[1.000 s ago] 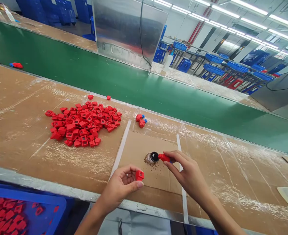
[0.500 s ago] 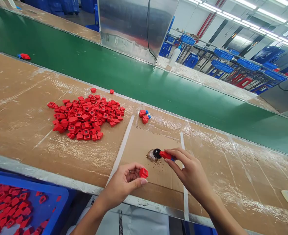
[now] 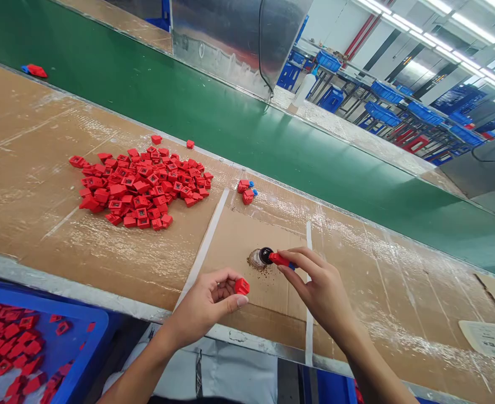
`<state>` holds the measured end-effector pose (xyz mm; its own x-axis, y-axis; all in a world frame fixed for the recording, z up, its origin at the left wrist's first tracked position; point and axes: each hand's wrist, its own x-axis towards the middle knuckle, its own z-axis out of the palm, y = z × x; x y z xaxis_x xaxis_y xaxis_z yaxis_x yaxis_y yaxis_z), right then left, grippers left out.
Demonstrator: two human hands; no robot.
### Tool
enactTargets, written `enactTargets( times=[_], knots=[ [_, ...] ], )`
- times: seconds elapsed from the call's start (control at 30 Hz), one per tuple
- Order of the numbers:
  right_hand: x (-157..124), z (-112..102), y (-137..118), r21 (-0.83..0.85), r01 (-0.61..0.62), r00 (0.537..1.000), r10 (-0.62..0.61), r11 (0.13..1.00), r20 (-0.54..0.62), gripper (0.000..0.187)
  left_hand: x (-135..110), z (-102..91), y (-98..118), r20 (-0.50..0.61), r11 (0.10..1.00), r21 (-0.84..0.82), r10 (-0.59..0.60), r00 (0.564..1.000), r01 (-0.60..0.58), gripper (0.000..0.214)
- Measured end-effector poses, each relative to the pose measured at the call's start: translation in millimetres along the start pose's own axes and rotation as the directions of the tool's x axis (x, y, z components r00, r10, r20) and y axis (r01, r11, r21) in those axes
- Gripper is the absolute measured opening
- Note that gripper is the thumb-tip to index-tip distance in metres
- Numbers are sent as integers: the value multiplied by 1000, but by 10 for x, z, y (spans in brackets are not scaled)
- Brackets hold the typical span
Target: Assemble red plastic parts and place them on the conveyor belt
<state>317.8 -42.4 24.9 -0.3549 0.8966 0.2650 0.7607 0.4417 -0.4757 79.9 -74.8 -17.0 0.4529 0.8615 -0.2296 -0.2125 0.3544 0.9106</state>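
Red block (image 3: 241,287) is pinched in the fingers of the left hand (image 3: 203,306); the right hand (image 3: 320,292) pinches a red piece (image 3: 280,259) against a black round cap (image 3: 266,255) on the cardboard (image 3: 247,238).

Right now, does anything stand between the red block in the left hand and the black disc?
Nothing visible: only cardboard with brown specks lies between the red block in the left hand and the black disc.

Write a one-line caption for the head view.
Left hand holds a red plastic block; right hand touches a red piece to a black disc on cardboard.
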Motion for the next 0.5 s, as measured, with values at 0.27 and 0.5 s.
enactTargets(
  times=[0.27, 0.5],
  knots=[
    [17, -38, -32, -22, 9, 1000, -10, 1000, -20, 20, 13, 1, -13, -7, 1000, 10, -2, 1000, 2, 19],
    [-19, -59, -27, -27, 7, 1000, -8, 1000, -29, 17, 17, 7, -21, -2, 1000, 5, -4, 1000, 4, 19]
  ],
)
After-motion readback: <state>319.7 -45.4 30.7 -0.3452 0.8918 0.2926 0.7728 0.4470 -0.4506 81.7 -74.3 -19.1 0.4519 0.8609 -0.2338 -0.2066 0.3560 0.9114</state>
